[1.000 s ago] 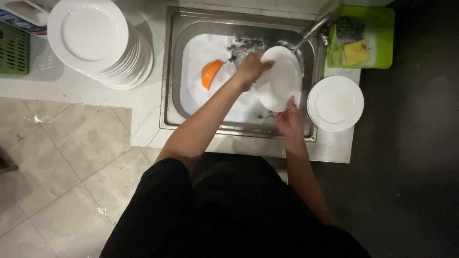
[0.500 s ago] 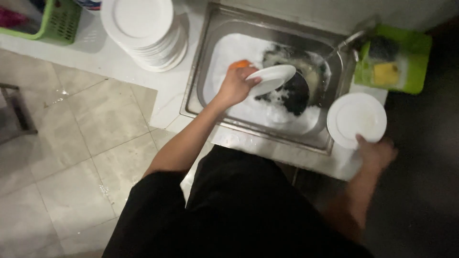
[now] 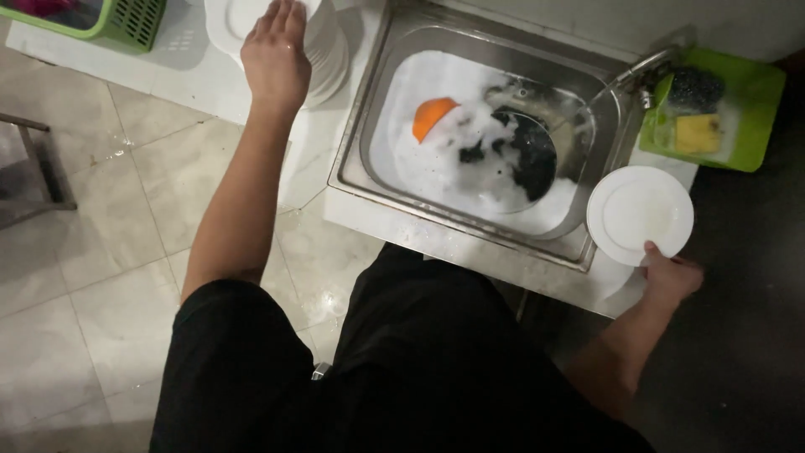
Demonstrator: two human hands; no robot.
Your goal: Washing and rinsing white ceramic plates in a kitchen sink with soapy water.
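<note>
My left hand [image 3: 277,54] lies palm down on the top white plate of a stack of plates [image 3: 329,52] on the counter left of the sink, fingers stretched over it and thumb hidden. My right hand [image 3: 671,277] grips the near rim of a single white plate [image 3: 640,210] on the counter right of the sink, thumb on top. Between them, the steel sink [image 3: 356,143] is full of foam, with an orange bowl [image 3: 432,116] and a dark round dish [image 3: 534,155] in it.
A faucet [image 3: 637,71] reaches over the sink's right side. A green tray [image 3: 750,84] at the far right holds a yellow sponge [image 3: 698,132] and a dark scrubber [image 3: 696,88]. A green basket [image 3: 126,18] stands at the top left. A tiled floor lies below left.
My left hand carried a white plate from over the sink leftward to the stack. My right hand left that plate and took the rim of the single plate on the right.
</note>
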